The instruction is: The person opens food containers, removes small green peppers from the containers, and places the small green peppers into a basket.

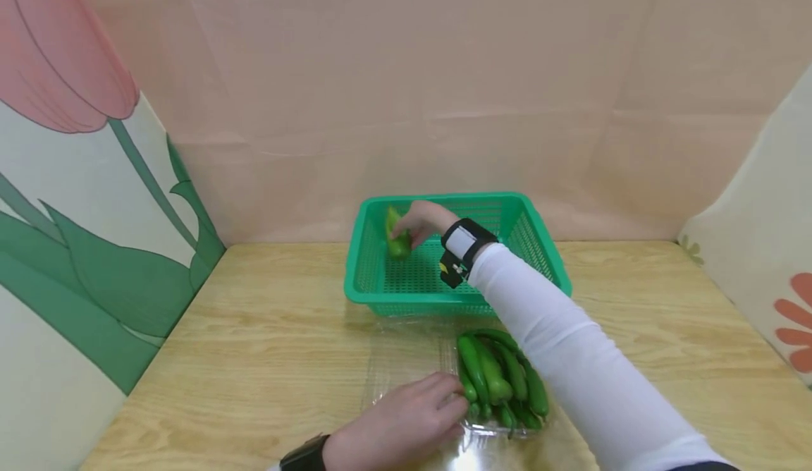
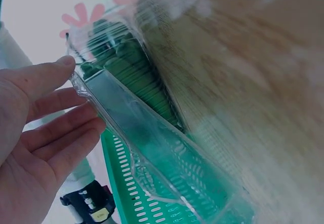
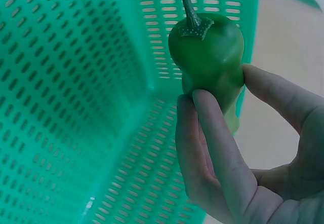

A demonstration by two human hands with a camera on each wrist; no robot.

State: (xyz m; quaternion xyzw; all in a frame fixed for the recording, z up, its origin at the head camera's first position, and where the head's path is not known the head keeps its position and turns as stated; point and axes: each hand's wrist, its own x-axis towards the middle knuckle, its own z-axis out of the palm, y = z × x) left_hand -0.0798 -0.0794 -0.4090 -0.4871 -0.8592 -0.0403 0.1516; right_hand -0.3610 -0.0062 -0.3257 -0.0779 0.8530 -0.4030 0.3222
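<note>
The right hand (image 1: 423,221) pinches a green pepper (image 3: 210,51) inside the green basket (image 1: 419,300), near its left wall, long axis roughly front-to-back; the left hand (image 1: 406,414), nearer the person, lightly grips the clear container (image 2: 136,111).

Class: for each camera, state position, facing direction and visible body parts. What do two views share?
Head: on the head, facing forward and down at the green plastic basket; left hand, right hand and white-sleeved right arm show.
Left wrist: worn there, facing the clear plastic box of long green peppers; left hand and part of the right arm show.
Right wrist: worn there, facing into the basket; right hand shows, holding a plump green pepper.
Shared: head and right wrist show that pepper.
</note>
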